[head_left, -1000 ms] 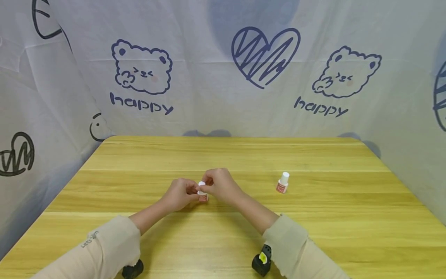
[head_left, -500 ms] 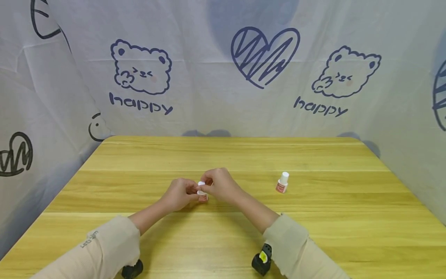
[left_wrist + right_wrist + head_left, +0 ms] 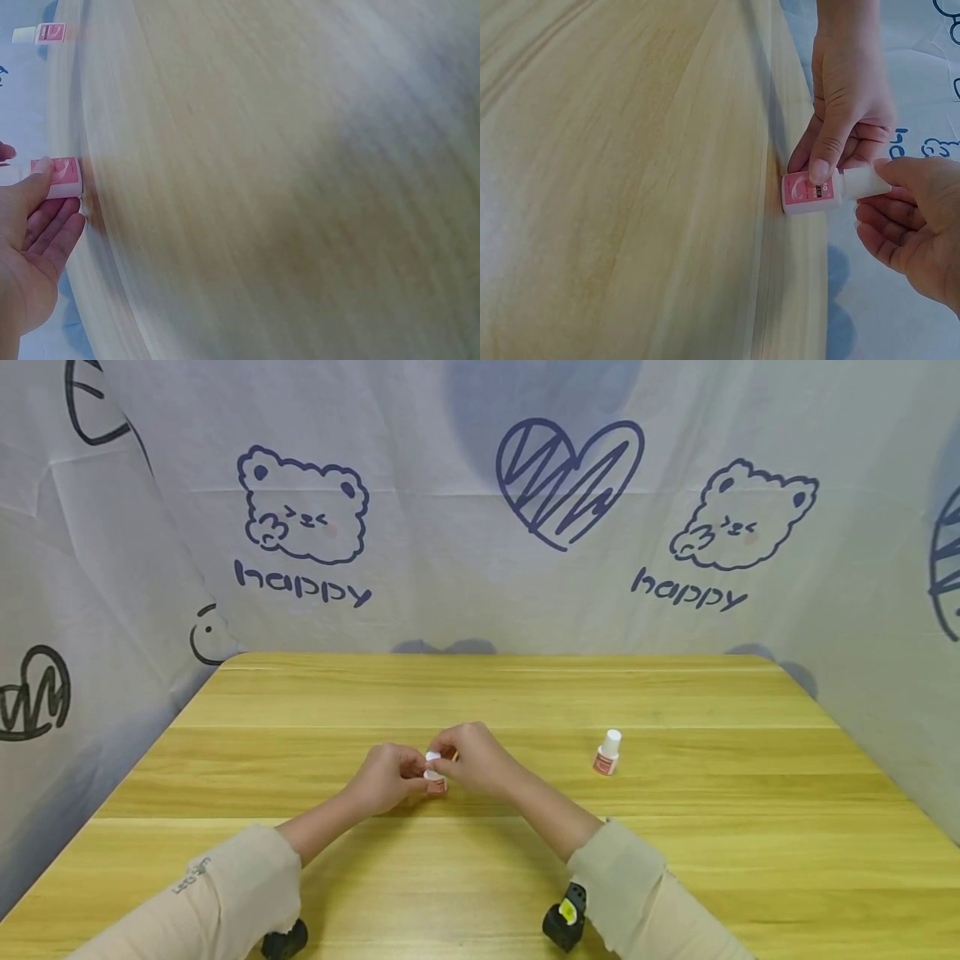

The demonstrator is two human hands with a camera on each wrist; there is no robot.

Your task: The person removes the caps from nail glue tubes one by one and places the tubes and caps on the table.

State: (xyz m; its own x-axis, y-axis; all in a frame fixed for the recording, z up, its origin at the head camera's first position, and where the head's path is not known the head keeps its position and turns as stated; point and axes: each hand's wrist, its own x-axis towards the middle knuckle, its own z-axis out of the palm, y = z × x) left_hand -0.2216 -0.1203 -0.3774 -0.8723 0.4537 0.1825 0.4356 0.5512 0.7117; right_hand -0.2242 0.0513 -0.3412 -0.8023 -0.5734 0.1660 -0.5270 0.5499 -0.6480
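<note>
A small white bottle (image 3: 810,192) with a pink label stands upright on the table, between both hands. My left hand (image 3: 386,778) grips its body, thumb (image 3: 823,161) over the label and fingers behind. The thumb and fingers of my right hand (image 3: 480,762) pinch its white cap (image 3: 864,182) from the other side. The cap sits on the bottle's neck, partly covered by the right fingers in the head view. In the left wrist view, the left hand (image 3: 30,247) covers part of the label.
A second small white bottle (image 3: 606,760) with a red-pink label and white cap stands upright to the right of the hands. The wood-grain table (image 3: 525,693) ends at a white cloth backdrop (image 3: 450,568) printed with bears and hearts.
The right fingers have shifted slightly around the cap. The left hand, the held bottle and the second bottle stay in place.
</note>
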